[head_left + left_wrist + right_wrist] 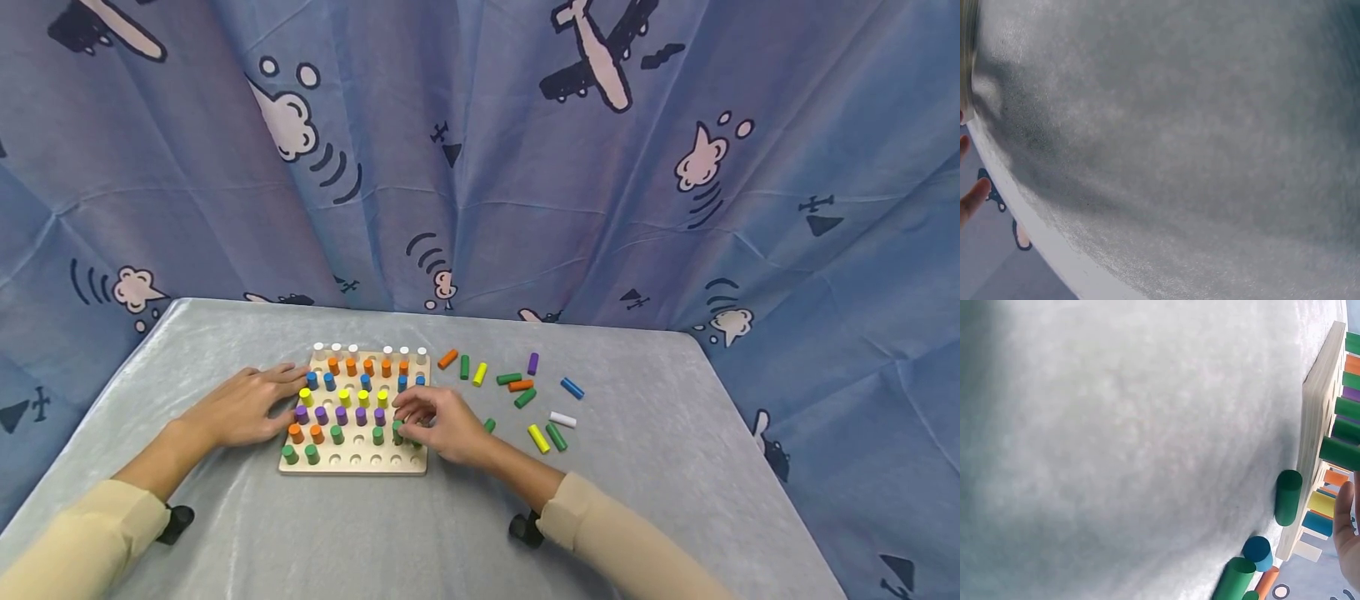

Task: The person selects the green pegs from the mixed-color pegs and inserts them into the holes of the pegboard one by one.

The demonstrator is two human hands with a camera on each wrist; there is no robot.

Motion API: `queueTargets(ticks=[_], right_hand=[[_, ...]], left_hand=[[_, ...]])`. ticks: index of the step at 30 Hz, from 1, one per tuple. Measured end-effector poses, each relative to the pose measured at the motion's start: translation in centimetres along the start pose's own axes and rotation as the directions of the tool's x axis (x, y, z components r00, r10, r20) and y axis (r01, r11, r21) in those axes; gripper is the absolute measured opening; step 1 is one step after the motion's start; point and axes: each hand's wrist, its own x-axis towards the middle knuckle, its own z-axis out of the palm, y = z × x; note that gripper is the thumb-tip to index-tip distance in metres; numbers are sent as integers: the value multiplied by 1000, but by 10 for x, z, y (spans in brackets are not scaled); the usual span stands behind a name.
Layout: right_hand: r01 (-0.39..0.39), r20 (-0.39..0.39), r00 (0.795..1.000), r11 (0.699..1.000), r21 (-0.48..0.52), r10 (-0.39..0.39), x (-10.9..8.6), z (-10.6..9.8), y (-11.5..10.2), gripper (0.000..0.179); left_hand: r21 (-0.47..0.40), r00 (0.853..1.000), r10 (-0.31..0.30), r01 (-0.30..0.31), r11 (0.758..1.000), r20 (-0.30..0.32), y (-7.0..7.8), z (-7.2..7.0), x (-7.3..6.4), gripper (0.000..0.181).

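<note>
A pale wooden pegboard (352,469) holds rows of coloured cylindrical pegs in the head view. My left hand (251,406) rests along its left edge, fingers extended beside the blue and yellow pegs. At the board's right side, my right hand (446,421) bends its thumb and fingers around the top of a green peg (397,431) in the second row from the front. The fingertips' contact is partly hidden. Another green peg (1340,453) stands close by in the right wrist view. Only a few left fingertips (975,197) show in the left wrist view.
Loose pegs lie right of the board: an orange peg (447,359), a purple peg (533,363), a blue peg (572,388), a white peg (562,420), a yellow peg (538,439) and several green ones. A grey cloth covers the table (637,500); a patterned blue curtain (487,167) hangs behind.
</note>
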Motion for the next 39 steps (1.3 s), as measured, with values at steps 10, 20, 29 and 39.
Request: queueTargets(ticks=[10, 20, 29, 39], right_hand=[[-18, 10, 1000, 1000, -22, 19, 0, 3, 0, 27], [-37, 19, 999, 997, -64, 38, -2, 3, 2, 23], [-78, -37, 997, 990, -118, 74, -3, -27, 6, 27], [-141, -193, 975, 980, -142, 112, -2, -76, 34, 30]], left_hand=[[-9, 1000, 0, 0, 1000, -7, 1, 0, 0, 51], [-15, 1000, -1, 1, 1000, -14, 1, -1, 0, 51], [-24, 1000, 9, -10, 1000, -21, 2, 0, -2, 51], [-14, 999, 6, -6, 1000, -32, 3, 1, -2, 51]])
